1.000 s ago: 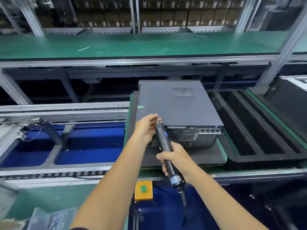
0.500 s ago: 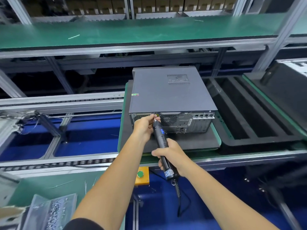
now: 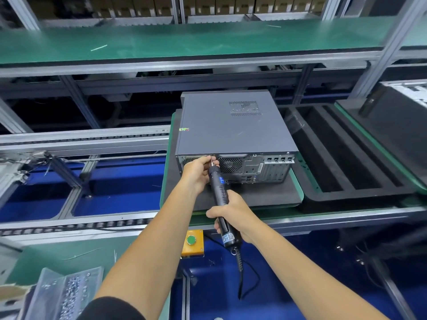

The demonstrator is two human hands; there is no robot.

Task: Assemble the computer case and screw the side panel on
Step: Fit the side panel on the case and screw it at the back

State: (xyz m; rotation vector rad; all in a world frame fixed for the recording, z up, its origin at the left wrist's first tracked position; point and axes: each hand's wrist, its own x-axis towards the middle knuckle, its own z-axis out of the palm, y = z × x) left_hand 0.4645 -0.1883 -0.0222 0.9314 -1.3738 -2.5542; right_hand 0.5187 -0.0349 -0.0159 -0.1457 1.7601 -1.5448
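One dark grey metal computer case (image 3: 233, 125) lies flat on black foam pad (image 3: 254, 197). My right hand (image 3: 233, 213) grips one black electric screwdriver (image 3: 219, 195); left hand (image 3: 198, 172) pinches its bit at case's rear top edge.

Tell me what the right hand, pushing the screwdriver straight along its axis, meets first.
Probably the rear top edge of the grey metal computer case: the right hand aims the black electric screwdriver there, its tip already there beside the left hand.

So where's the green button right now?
The green button sits on a yellow box at the bench's front edge, low in the head view, between the two forearms, below the screwdriver.
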